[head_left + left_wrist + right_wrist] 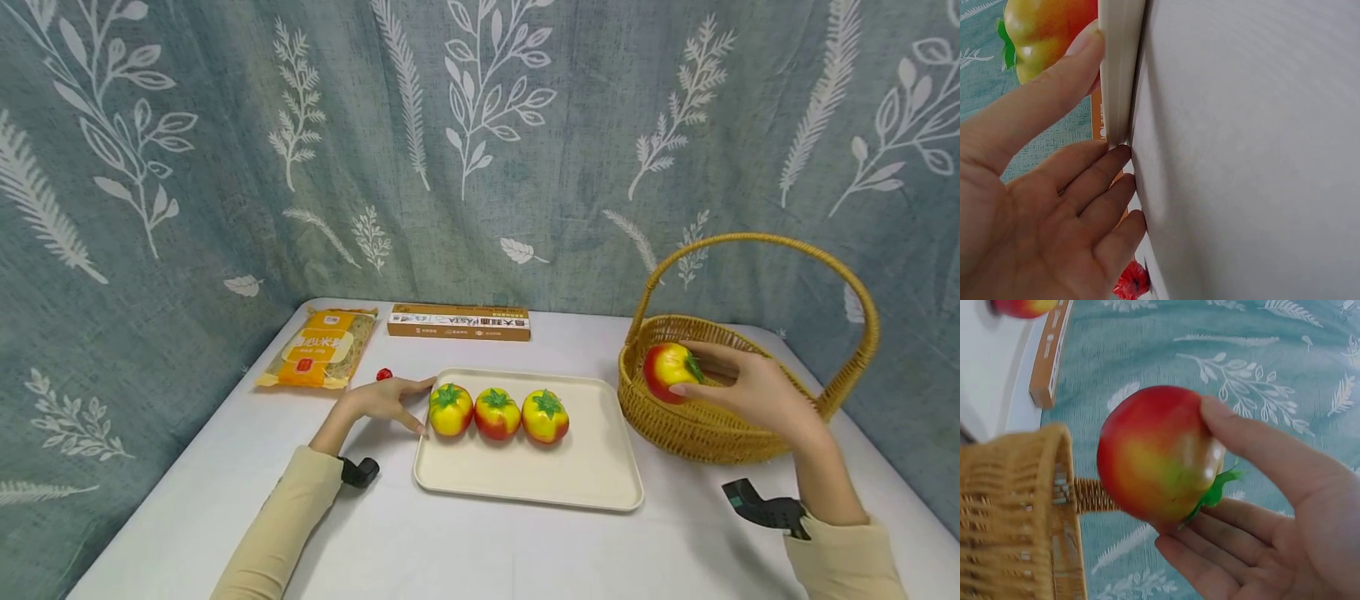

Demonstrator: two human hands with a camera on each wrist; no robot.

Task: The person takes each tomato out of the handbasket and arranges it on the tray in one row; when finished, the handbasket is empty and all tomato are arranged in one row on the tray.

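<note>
My right hand (pixel 742 387) holds a red-and-yellow tomato (pixel 666 372) with green leaves above the wicker basket (pixel 675 439). In the right wrist view, the thumb and fingers pinch this tomato (pixel 1154 456) beside the basket's rim (pixel 1054 440). At the left end of the cream tray (pixel 592 458), my left hand (pixel 382 402) touches the edge with fingers extended. The left wrist view shows the thumb and fingertips against the tray's rim (pixel 1119 75). Three similar tomatoes, a left one (pixel 451 409), a middle one (pixel 497 414) and a right one (pixel 545 416), sit in a row on the tray.
An orange-and-yellow food packet (pixel 318 348) lies at the back left. Behind the tray is a brown pasta box (pixel 458 322). A small red wrapped item (pixel 384 374) lies near the left hand. The basket's tall handle (pixel 757 237) arches over it; a patterned curtain hangs behind.
</note>
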